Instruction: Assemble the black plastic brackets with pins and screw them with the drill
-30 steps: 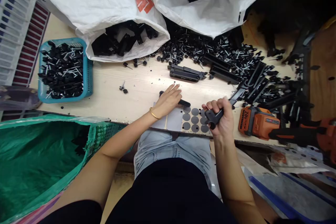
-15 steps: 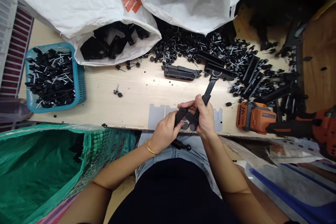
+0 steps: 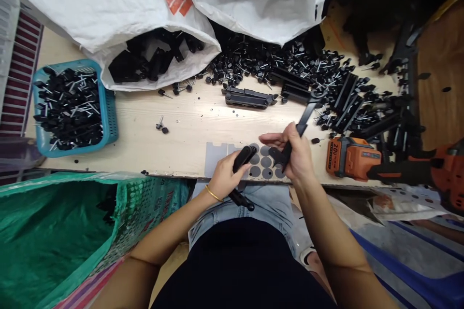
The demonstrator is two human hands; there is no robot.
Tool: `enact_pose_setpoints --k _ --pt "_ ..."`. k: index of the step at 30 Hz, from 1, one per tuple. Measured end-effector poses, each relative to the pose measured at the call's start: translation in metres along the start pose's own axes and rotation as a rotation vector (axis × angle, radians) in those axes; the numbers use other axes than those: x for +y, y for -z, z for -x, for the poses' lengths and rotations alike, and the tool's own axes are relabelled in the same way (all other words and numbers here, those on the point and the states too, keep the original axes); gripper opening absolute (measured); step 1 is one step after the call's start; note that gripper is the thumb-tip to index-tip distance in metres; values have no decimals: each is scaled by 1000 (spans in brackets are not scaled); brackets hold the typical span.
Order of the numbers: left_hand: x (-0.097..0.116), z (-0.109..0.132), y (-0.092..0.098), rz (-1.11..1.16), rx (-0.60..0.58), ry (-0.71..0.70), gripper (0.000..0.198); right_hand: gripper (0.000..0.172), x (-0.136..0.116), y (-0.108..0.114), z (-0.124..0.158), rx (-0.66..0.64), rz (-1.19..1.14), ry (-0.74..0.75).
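My left hand is closed around a black jointed plastic part, whose lower end with a small ball tip sticks out below over my lap. My right hand grips a long black plastic arm with a forked far end; its near end has a rounded joint piece. The two parts are apart. Between my hands on the table lies a grey sheet with round discs. Ahead of them rests a folded black bracket.
A blue basket of black-headed screws stands left. White sacks line the back beside a heap of screws. An orange battery tool lies right. A green sack hangs open below the table's front edge.
My hands have moved apart, separating the two black parts. The right hand has shifted right with the long arm, and the round discs between the hands have come into view.
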State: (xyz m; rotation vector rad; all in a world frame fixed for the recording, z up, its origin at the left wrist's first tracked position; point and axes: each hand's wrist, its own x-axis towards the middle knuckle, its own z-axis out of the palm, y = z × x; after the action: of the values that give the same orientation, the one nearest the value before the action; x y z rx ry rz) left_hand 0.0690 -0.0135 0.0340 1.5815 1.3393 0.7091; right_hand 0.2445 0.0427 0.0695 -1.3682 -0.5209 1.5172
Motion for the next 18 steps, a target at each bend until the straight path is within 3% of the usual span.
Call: enact_pose_setpoints --k 5,8,14,18 --pt "7 -1 -11 -15 68 31 26 51 21 -26 8 -48 -44 -74" --pt "8 5 -15 -90 113 8 28 51 29 -27 7 -37 -48 -113" --pt "5 5 -4 -110 -58 -2 22 51 26 -19 8 -48 -58 -220" --pt "7 7 -6 -179 -25 35 23 52 25 -25 11 -16 -85 -218"
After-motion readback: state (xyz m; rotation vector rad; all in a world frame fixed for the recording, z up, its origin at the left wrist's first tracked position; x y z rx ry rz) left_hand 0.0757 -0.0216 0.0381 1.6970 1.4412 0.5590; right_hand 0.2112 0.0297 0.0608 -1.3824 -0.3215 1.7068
